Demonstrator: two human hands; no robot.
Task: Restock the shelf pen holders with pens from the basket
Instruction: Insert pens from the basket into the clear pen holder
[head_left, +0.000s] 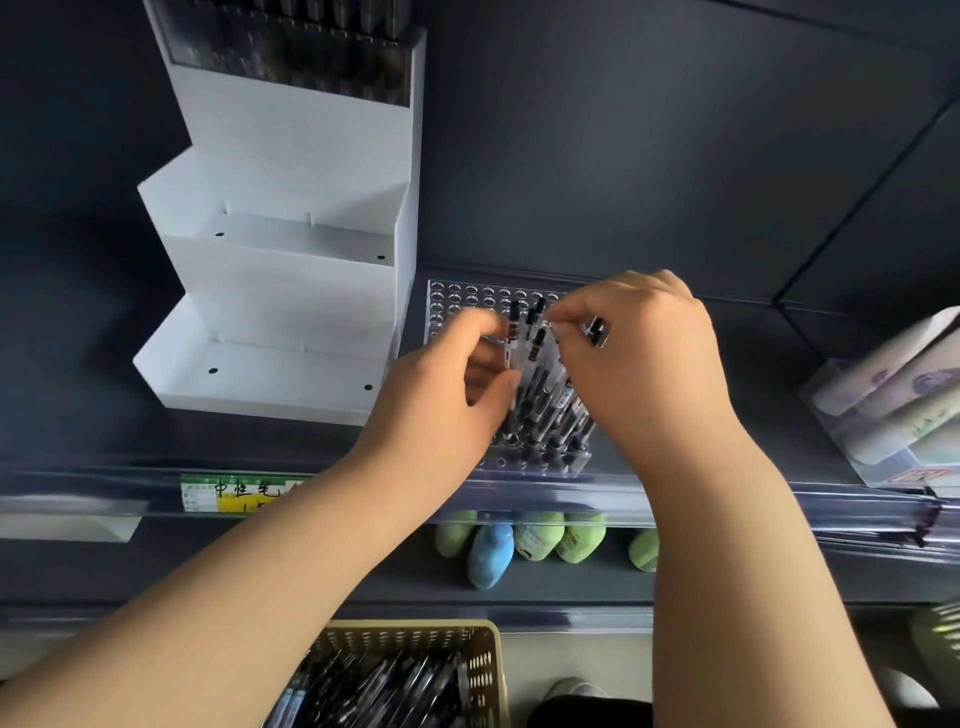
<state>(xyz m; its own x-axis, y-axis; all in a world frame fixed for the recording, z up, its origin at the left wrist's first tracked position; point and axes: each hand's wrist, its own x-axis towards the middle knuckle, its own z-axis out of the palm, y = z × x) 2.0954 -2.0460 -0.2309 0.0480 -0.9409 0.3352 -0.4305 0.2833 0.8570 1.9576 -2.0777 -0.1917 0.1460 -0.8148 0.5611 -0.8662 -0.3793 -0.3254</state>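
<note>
- Right now, both hands meet over the clear pen holder (470, 304), a perforated block that sits on the dark shelf (104, 431) just right of the white tiered holder (280, 270).
- My view from the head camera shows the left hand (441, 400) with fingers curled, thumb and forefinger pinching an upright pen (513, 325) near its black top.
- The right hand (649, 364) has its fingers bunched together; a black-capped pen (597, 330) pokes out from its grip, and its fingertips (558, 314) touch the tops of the standing pens.
- A cluster of standing pens (543, 410) fills the front right holes of the clear holder, leaning slightly; the back rows of holes show open.
- The basket (485, 670), tan and perforated, lies below the shelves, between my forearms, with loose pens (384, 686) heaped inside.
- The two lower tiers of the white holder show bare floors; its top tier carries dark pens, blurred.
- A green and yellow price label (234, 493) sits in the shelf's front rail.
- Green and blue rounded items (491, 553) lie on the shelf beneath; I cannot tell what they are.
- A clear box (831, 415) with pale rolls stands at the far right.
</note>
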